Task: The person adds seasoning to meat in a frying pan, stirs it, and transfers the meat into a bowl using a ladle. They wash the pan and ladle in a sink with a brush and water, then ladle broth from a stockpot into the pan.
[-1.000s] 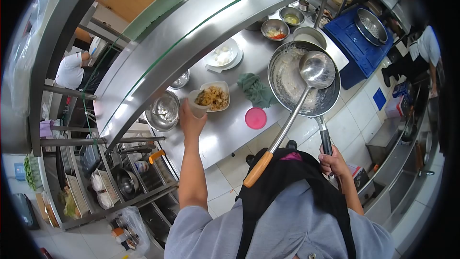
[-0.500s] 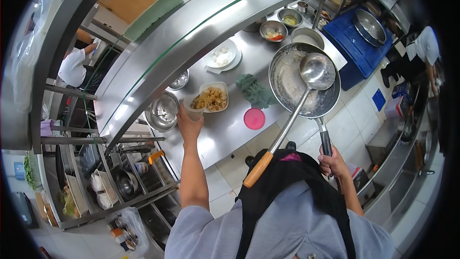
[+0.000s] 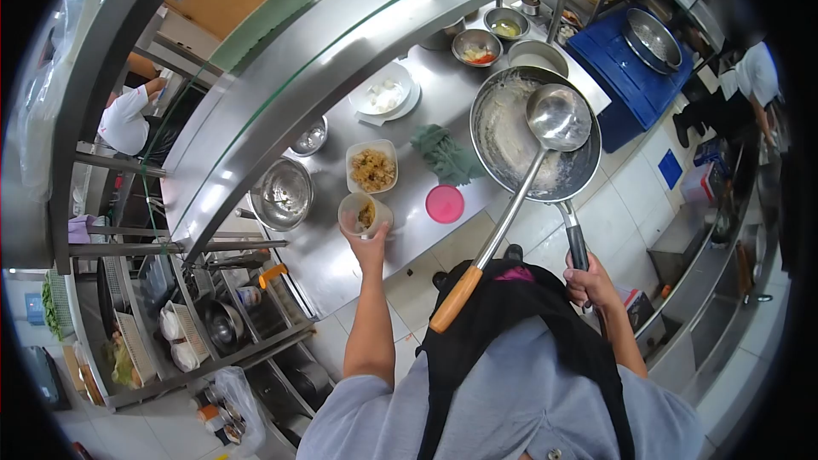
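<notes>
My left hand is wrapped round a translucent plastic tub, whose mouth faces up and shows some yellow-brown food inside. Just beyond the tub stands a square white bowl of similar chunky food. My right hand grips the black handle of a frying pan, held at the table's right edge with a pale residue coating its inside. A steel ladle rests in the pan, its wooden handle pointing back toward my apron. A pink lid and a green cloth lie between the hands.
On the steel table are a metal bowl, stacked white plates with white pieces, and a bowl of chopped vegetables. A steel shelf overhangs the far side. Right stands a blue bin; another person is beyond.
My left hand has moved right and toward me with the tub, away from the square bowl. The tub was tilted against that bowl and now its mouth faces up. The right hand keeps its hold.
</notes>
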A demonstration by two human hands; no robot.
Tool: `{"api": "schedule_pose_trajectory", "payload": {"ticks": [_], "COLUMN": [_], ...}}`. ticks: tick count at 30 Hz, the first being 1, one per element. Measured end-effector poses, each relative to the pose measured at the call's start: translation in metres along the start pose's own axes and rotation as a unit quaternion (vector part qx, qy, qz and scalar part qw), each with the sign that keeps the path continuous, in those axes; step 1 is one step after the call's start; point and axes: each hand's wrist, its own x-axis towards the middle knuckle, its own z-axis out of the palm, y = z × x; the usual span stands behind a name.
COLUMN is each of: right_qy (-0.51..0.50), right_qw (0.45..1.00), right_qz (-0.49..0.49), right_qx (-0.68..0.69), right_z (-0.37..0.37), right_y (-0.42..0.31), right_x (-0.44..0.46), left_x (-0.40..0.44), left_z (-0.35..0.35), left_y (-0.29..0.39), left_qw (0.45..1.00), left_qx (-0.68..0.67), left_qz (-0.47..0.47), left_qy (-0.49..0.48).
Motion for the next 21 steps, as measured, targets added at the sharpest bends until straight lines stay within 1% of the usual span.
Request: {"api": "schedule_pose_trajectory", "payload": {"ticks": [1, 2, 3, 5, 7, 8, 10, 11, 13, 14, 16, 17, 18, 19, 21], "right_qy": [-0.004, 0.001, 0.0, -0.001, 0.013, 0.012, 0.002, -0.01, -0.012, -0.015, -0.017, -0.012, -0.006, -0.013, -0.002], "right_qw": [1.0, 1.0, 1.0, 1.0, 1.0, 1.0, 1.0, 1.0, 1.0, 1.0, 1.0, 1.0, 1.0, 1.0, 1.0], "right_qz": [-0.003, 0.0, 0.003, 0.001, 0.014, 0.009, 0.005, -0.003, 0.001, 0.005, 0.007, 0.008, 0.011, 0.011, 0.006], "right_qx": [-0.001, -0.001, 0.002, 0.0, -0.004, -0.002, -0.005, -0.009, -0.014, -0.016, -0.021, -0.018, -0.02, -0.018, -0.023], "right_z": [-0.002, -0.004, -0.006, -0.009, -0.011, -0.012, -0.02, -0.022, -0.027, -0.03, -0.034, -0.036, -0.037, -0.038, -0.041], "right_y": [0.0, 0.0, 0.0, -0.005, -0.004, -0.004, -0.005, -0.005, -0.008, -0.011, -0.013, -0.012, -0.011, -0.01, -0.006], "right_x": [0.0, -0.001, -0.002, -0.004, -0.005, -0.005, -0.004, -0.003, -0.006, -0.006, -0.008, -0.009, -0.01, -0.011, -0.015], "left_x": [-0.007, -0.012, -0.025, -0.051, -0.086, -0.088, -0.076, -0.065, -0.051, -0.047, -0.038, -0.038, -0.04, -0.041, -0.044], "left_z": [0.007, 0.013, 0.015, 0.019, 0.033, 0.047, 0.08, 0.094, 0.114, 0.12, 0.119, 0.113, 0.103, 0.092, 0.05], "left_y": [0.0, 0.0, -0.009, -0.04, -0.045, -0.046, -0.019, 0.016, 0.014, 0.014, 0.018, 0.02, 0.025, 0.036, 0.123], "left_qw": [0.999, 0.997, 0.998, 0.978, 0.975, 0.975, 0.971, 0.974, 0.949, 0.95, 0.941, 0.941, 0.974, 0.992, 0.998], "left_qx": [-0.018, 0.038, 0.038, 0.145, 0.128, 0.128, 0.156, 0.18, 0.308, 0.306, 0.315, 0.319, 0.203, 0.084, 0.063], "left_qz": [-0.026, -0.025, -0.03, -0.142, -0.171, -0.172, -0.173, -0.129, -0.029, -0.032, -0.066, -0.068, -0.073, -0.074, -0.004], "left_qy": [0.023, 0.055, 0.052, 0.054, -0.056, -0.055, -0.058, -0.039, -0.063, -0.056, -0.104, -0.095, -0.071, -0.049, 0.026]}}
